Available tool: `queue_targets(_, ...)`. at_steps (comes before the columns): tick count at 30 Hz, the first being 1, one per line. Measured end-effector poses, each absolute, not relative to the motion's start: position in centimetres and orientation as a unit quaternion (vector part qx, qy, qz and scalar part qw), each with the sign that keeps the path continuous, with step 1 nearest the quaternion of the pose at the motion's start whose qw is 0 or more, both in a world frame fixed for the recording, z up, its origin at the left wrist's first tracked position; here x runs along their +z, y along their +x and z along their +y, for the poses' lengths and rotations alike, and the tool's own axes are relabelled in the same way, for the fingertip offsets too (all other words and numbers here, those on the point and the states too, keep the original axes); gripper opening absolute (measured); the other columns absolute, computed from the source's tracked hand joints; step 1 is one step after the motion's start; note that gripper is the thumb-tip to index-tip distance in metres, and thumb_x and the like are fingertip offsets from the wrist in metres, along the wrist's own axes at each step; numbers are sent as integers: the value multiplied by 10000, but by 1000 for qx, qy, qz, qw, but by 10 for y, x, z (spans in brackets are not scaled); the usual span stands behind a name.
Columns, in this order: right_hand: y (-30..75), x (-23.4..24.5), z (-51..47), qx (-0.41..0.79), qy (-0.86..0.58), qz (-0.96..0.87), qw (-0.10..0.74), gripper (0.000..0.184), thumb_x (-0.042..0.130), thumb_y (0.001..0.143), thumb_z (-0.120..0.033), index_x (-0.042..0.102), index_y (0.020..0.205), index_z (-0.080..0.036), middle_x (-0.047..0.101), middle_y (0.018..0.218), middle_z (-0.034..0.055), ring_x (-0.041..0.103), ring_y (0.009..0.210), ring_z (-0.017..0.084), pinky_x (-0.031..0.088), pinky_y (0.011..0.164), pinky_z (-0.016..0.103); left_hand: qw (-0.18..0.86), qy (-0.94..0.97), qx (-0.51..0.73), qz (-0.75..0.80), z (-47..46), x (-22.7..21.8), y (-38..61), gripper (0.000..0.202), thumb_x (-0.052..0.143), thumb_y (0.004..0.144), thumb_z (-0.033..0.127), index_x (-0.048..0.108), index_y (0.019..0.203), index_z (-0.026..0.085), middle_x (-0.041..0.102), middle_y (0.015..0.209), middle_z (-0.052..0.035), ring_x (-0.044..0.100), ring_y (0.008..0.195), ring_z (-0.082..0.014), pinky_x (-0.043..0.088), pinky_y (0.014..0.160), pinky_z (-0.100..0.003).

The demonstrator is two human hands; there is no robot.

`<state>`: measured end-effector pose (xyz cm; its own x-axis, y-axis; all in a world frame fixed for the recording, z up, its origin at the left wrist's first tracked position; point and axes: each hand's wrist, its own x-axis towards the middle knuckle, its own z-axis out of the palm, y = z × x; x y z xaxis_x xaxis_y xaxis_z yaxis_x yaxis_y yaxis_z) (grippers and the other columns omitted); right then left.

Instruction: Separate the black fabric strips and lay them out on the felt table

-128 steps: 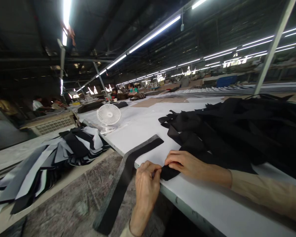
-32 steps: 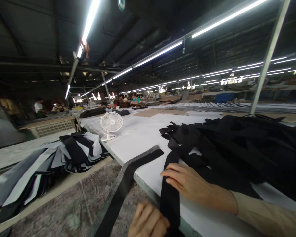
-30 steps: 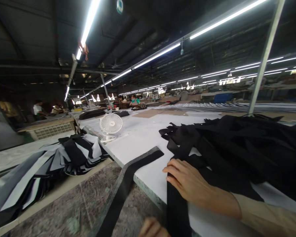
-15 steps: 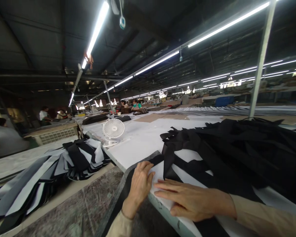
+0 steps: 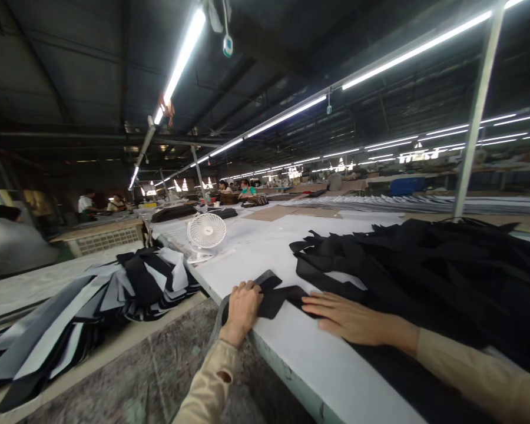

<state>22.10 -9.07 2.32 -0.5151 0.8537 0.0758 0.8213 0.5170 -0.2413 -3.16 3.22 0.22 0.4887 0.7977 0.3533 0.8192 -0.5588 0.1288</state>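
On the white table, a black fabric strip is gripped by the curled left hand; the open right hand is laid flat just beside it.

My left hand covers part of the black fabric strip, the black fabric heap runs off the right edge, and the far workers are too small for me to read.
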Motion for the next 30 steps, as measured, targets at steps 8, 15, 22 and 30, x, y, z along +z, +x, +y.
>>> queue_targets(8,310,12,-54,-126,-666,-723,134,486,465,867,-405,579,1242,-118,590,1224,190,499,1190,348,376,1005,541,-26,-821,-261,-507,24,7,-16,230,407,862,129,612,962,155,674,948,-89,612,927,-218,428,796,-314)
queue_targets(15,232,31,-72,-120,-542,-794,249,484,551,863,-355,487,1319,-207,532,1278,99,491,1149,235,409,971,394,-115,-848,-302,-420,-16,3,8,196,393,866,158,584,894,190,675,856,-30,626,810,-165,446,716,-259)
queue_targets(22,210,31,-82,-150,-509,-813,239,232,439,938,-207,658,1017,-196,603,1057,51,532,937,172,416,891,342,-84,-887,-301,-339,-31,-1,19,207,448,871,338,610,926,223,656,909,-50,597,903,-235,439,778,-334)
queue_targets(30,196,17,-95,-95,-472,-852,207,291,414,946,-291,645,1077,-172,636,1092,46,569,981,182,444,914,286,-219,-798,-369,-423,-12,1,24,217,506,801,329,611,650,213,597,557,4,543,561,-170,381,577,-278)
